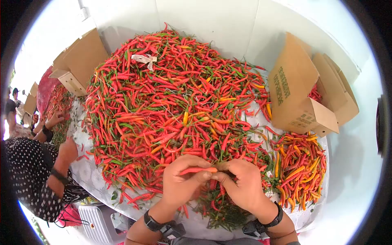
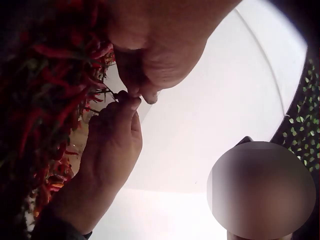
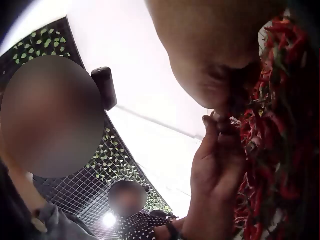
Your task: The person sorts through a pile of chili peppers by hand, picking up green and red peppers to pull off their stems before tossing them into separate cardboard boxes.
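Note:
In the head view the left hand point(image 1: 182, 181) grips a red chili pepper point(image 1: 197, 170), its orange-tinted end toward the right hand. The right hand point(image 1: 243, 182) has thumb and forefinger pinched together at that end of the pepper; a stem between them is too small to make out. Both hands are above the front of a large heap of red chilies point(image 1: 163, 102). In the left wrist view the fingertips of the left hand point(image 2: 160, 45) and right hand point(image 2: 112, 145) meet. The right wrist view shows the same meeting, the pepper mostly hidden.
A smaller pile of orange and red chilies point(image 1: 300, 167) lies at the right, below an open cardboard box point(image 1: 294, 90). Green stems point(image 1: 224, 214) lie in front. At the left are another box point(image 1: 87, 53) and a person in a dotted garment point(image 1: 30, 175). A pale wall stands behind.

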Available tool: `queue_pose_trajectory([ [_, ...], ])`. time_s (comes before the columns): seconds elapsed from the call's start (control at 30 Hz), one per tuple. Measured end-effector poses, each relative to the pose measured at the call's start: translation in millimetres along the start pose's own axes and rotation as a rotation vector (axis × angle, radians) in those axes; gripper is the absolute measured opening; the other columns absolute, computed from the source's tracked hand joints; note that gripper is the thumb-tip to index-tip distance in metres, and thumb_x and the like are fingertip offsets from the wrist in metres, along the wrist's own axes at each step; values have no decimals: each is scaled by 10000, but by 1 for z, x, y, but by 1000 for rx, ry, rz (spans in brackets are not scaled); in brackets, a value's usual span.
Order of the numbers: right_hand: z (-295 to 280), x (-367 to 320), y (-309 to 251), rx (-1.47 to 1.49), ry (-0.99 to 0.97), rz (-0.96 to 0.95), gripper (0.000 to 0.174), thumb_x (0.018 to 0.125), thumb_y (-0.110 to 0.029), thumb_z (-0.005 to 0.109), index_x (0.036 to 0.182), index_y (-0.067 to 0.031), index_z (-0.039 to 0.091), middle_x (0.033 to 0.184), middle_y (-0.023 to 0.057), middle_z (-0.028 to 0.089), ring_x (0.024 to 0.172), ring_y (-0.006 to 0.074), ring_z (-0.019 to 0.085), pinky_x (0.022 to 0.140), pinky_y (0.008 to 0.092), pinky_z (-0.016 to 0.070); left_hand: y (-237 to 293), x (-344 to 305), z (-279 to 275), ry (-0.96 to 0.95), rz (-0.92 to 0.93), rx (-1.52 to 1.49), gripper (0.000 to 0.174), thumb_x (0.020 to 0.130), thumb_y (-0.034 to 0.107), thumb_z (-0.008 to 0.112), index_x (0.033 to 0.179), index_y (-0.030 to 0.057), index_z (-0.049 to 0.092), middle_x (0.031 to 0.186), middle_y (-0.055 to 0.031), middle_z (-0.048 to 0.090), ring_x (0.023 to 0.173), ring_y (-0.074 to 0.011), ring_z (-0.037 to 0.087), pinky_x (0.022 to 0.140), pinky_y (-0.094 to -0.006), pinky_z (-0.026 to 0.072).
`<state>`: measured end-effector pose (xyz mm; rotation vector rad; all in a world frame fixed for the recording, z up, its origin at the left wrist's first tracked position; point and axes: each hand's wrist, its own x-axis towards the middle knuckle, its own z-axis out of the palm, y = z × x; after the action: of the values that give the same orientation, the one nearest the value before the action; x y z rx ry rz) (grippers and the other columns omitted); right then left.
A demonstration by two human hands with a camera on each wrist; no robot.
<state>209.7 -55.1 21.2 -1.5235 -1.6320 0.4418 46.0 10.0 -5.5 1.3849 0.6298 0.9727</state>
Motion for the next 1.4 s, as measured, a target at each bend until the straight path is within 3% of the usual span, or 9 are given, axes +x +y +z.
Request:
queue_pose_trajectory([
  [0.17,-8,4,3,18,-93,-252,149,681,-105,717,804,-77,637,739,76,606,681,271,577,630,371,460,3,2,1,-39,-70,-295,214,788,159,733,879,2,620,805,-84,618,710,-150,599,562,-237,483],
  [0.3,-21,8,8,45,-139,-338,170,653,-89,717,805,-82,641,714,66,593,683,275,570,631,372,465,-3,2,-6,-95,-152,-494,217,827,189,699,905,32,571,827,-81,611,748,-151,599,554,-229,474],
  [0.43,-34,6,-13,-617,208,-79,193,638,-76,719,822,-101,667,818,64,587,818,298,563,738,395,458,4,1,-9,-37,-151,-375,201,892,240,612,952,65,532,880,-93,613,781,-160,614,546,-226,483],
  [0.53,-20,-12,-14,-572,15,-140,262,619,-161,755,835,-80,631,862,76,550,830,277,531,723,394,429,8,1,-2,35,-268,-372,221,951,281,505,967,61,522,893,-101,621,753,-179,635,548,-243,493],
  [0.7,1,-21,-16,-672,-174,-33,289,606,-189,765,794,-65,585,856,80,539,808,271,525,692,378,417,8,0,-2,42,-233,-406,198,952,239,508,957,42,526,800,-68,594,612,-146,577,478,-227,428],
  [0.93,-13,-22,-14,-669,-144,-66,214,647,-109,699,833,-58,606,868,86,560,847,273,540,722,386,419,6,-1,-8,49,-186,-398,138,922,168,564,909,31,556,703,-17,518,469,-46,388,410,-179,300],
  [1.2,-20,-17,2,-668,-72,-68,163,749,-54,619,903,-44,567,839,114,569,821,327,542,717,407,422,5,-3,-6,11,-202,-378,126,891,158,615,907,36,588,654,20,534,483,-19,412,432,-171,306],
  [1.3,-27,-14,6,-530,77,-97,122,780,-53,562,900,-35,553,775,130,542,767,340,540,700,438,414,7,-3,-6,2,-189,-373,133,885,163,628,895,35,590,654,20,535,484,-20,419,431,-170,309],
  [1.4,-32,-15,-5,-540,4,-58,129,762,-74,628,871,-38,570,807,130,556,787,341,546,721,417,427,7,-5,-4,2,-187,-369,135,882,164,633,884,36,591,655,22,536,479,-21,418,429,-172,308],
])
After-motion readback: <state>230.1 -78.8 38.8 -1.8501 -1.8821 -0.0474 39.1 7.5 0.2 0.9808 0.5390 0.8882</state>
